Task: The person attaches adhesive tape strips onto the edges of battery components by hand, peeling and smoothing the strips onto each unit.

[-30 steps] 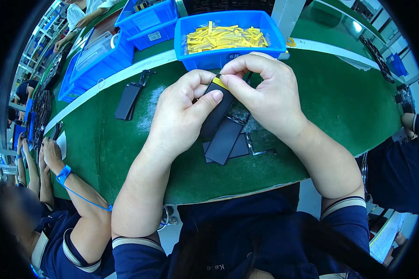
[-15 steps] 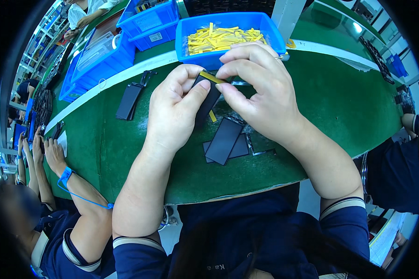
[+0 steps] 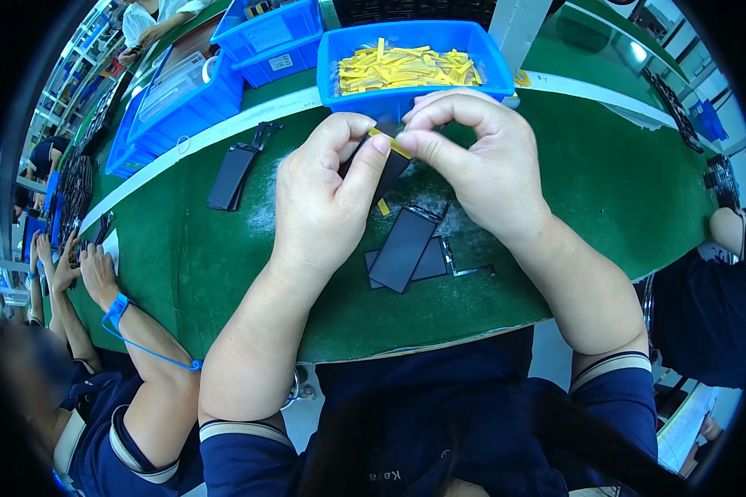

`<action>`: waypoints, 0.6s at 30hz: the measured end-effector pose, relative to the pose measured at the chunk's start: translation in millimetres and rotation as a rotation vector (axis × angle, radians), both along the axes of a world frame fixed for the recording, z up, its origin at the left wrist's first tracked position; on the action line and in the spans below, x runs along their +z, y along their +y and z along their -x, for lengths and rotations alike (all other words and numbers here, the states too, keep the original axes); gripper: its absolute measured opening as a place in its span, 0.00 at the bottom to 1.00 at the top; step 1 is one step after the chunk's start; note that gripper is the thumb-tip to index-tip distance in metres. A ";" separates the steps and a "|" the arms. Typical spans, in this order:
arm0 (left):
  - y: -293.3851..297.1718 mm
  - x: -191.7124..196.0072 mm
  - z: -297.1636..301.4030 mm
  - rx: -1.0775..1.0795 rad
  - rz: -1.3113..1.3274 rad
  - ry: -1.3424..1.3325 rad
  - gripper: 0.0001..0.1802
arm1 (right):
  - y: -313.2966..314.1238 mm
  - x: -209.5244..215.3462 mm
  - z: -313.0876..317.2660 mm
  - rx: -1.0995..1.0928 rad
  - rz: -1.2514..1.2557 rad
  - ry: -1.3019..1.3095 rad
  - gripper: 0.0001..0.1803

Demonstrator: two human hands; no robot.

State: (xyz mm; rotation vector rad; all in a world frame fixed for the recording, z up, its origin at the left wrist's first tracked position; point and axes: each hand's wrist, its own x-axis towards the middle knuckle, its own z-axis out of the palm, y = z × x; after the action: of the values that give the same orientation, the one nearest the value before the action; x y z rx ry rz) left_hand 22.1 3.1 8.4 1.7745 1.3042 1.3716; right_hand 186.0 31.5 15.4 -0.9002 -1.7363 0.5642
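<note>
**Right-hand fingertips have come in on the yellow strip**

Half a second ago the right hand's [image 3: 493,157] thumb and finger were spread; now the tips sit close together by the end of the yellow strip [image 3: 399,149]. Can't tell if they've actually pinched it. The left hand [image 3: 323,195] is still clamped on the flat black slab [image 3: 394,169], up in front of the blue bin [image 3: 360,103], thumb now over the strip. A small yellow tab [image 3: 383,207] pokes out below the slab, same as half a second ago.

Material-wise: the slab is a dark, thin rectangle, the strip narrow and flat. Two similar black panels [image 3: 402,248] overlap on the scuffed green tabletop [image 3: 597,207]. The bin looks like smooth plastic, heaped with loose yellow strips [image 3: 410,68].
</note>
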 end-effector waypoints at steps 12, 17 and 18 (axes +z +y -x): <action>4.8 -5.6 3.2 -0.194 0.251 -0.466 0.11 | -8.2 1.4 4.4 -0.086 -0.507 -0.275 0.06; -3.5 9.3 -0.2 -0.081 -0.062 0.086 0.14 | -6.7 6.1 -0.5 -0.028 -0.403 -0.232 0.05; -3.6 9.0 -0.2 -0.080 -0.062 0.086 0.14 | -6.2 6.7 -0.4 0.006 -0.393 -0.245 0.04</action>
State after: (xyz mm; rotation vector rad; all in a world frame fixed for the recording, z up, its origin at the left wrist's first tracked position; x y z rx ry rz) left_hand 22.3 -0.5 17.5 1.9252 1.2327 1.3178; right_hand 186.5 25.3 22.2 -0.7042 -1.9797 0.1071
